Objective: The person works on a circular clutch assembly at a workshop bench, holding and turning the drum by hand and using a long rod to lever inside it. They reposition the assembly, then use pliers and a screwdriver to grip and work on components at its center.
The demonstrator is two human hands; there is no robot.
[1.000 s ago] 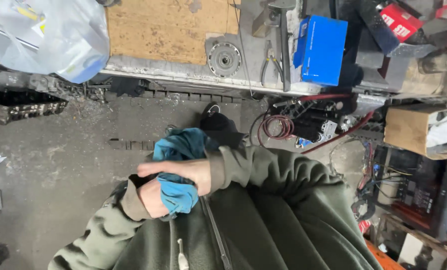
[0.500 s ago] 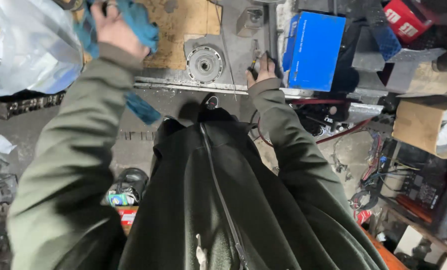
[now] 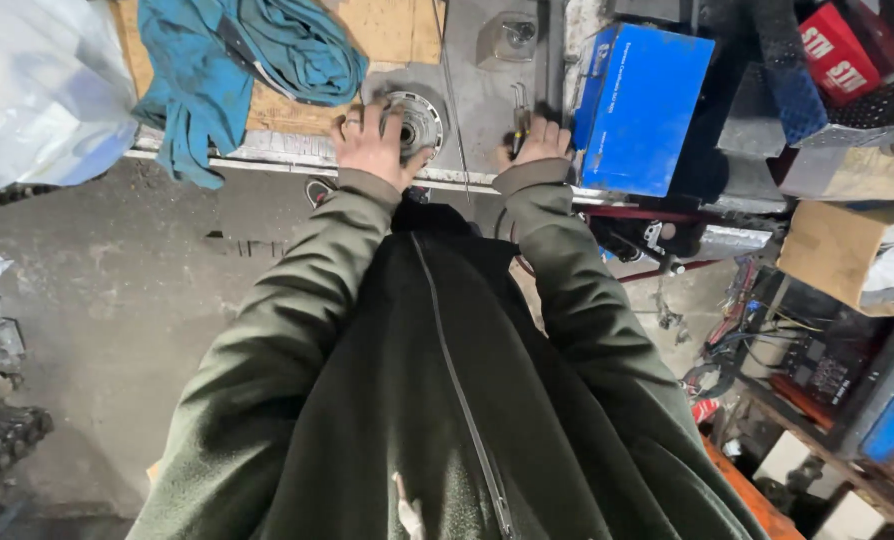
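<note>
The person's left hand (image 3: pixel 369 143) is gripping the rim of a round, ribbed grey metal hub (image 3: pixel 414 122), fingers curled over its edge. The right hand (image 3: pixel 540 141) is closing around slim dark metal pliers (image 3: pixel 520 112), just right of the hub. The hub is lying flat on a grey steel workbench (image 3: pixel 477 95), near its front edge. A crumpled teal cloth (image 3: pixel 242 55) is draping over the bench left of the hub; a blue cardboard box (image 3: pixel 642 105) is standing to its right. Holding the hub steady would likely help the pliers engage squarely.
</note>
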